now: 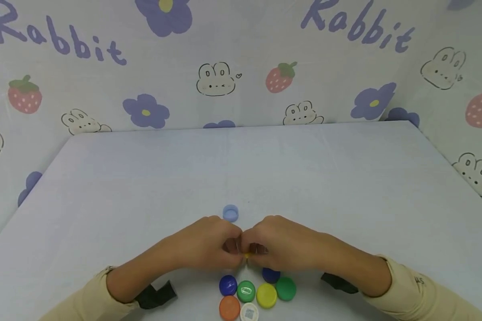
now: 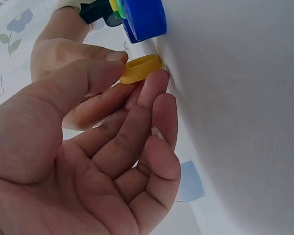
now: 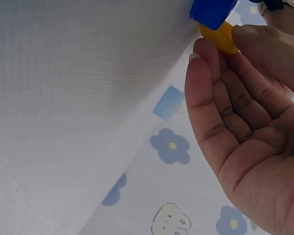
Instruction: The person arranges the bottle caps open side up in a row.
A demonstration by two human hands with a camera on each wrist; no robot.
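Observation:
A yellow bottle cap is between my two hands, just above the white tabletop. My left hand pinches one side of it between thumb and fingertips. On the other side, my right hand pinches the same cap with thumb and finger. From the head view, only a sliver of that cap shows between the fingers. Just beyond the hands lies a light blue cap, open side up. A dark blue cap sits close below the right hand, partly covered by it.
Nearer the body several caps lie close together: a blue cap, a green cap with white print, a yellow cap, a plain green cap, an orange cap and a white cap. A patterned cloth stands behind the table.

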